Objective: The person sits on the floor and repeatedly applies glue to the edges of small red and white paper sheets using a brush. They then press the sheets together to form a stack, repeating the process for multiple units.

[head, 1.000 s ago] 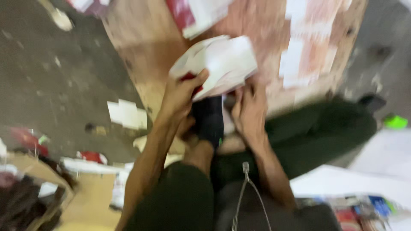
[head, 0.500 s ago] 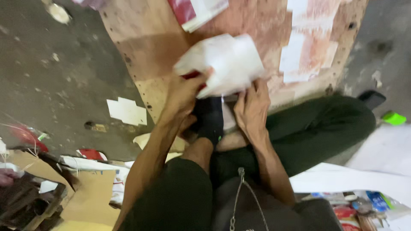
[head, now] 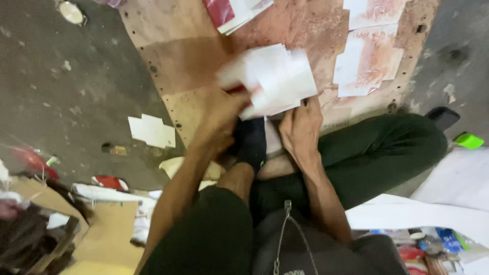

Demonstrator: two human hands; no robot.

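Note:
I sit cross-legged on the floor in dark green trousers, looking down at a brown wooden board (head: 183, 56). Both hands hold a stack of white cut paper sheets (head: 272, 79), blurred with motion, just above the board's near edge. My left hand (head: 221, 119) grips the stack's lower left side. My right hand (head: 300, 127) holds its lower right edge. A black sock on my foot (head: 250, 142) lies between the two hands.
More cut sheets with red print (head: 369, 51) lie on the board's right part, and a red-and-white stack (head: 234, 12) at its far edge. A loose white piece (head: 151, 131) lies on the grey floor at left. A cardboard box (head: 35, 239) stands at lower left, a green object (head: 468, 140) at right.
The paper stack has shifted a little to the right and is now blurred by motion; both hands keep their hold on it.

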